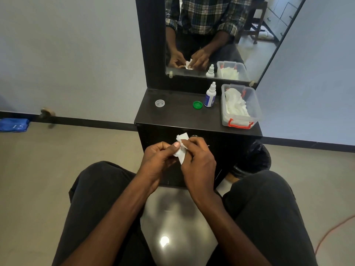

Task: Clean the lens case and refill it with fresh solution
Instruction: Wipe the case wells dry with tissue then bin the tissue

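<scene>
from my feed i see a small dark tabletop (pixel 172 116), matte and flat, on a black cabinet set against a pale grey wall, with a black-framed mirror (pixel 203 35) rising from its back edge. the floor is smooth beige tile with a glossy light glare, edged by a dark skirting strip; a blue cloth (pixel 14 124) lies on the floor far left of the tabletop, and an orange cable runs across the floor to its lower right.

on the tabletop i count one clear round plastic cap (pixel 159 103) near the left side, one green ridged round cap (pixel 197 105) toward the middle, and one white dropper bottle (pixel 210 96) with a blue label standing upright just right of the green cap. one clear rectangular plastic box (pixel 255 104) with red clips sits at the tabletop's right edge, holding crumpled white tissue.

in front of the tabletop, below its front edge, both hands meet. the left hand (pixel 159 160) and right hand (pixel 199 162) each have a closed grip, fingers curled on one crumpled white tissue (pixel 181 148) between them. i cannot tell whether the lens case body is wrapped inside; it is hidden.
</scene>
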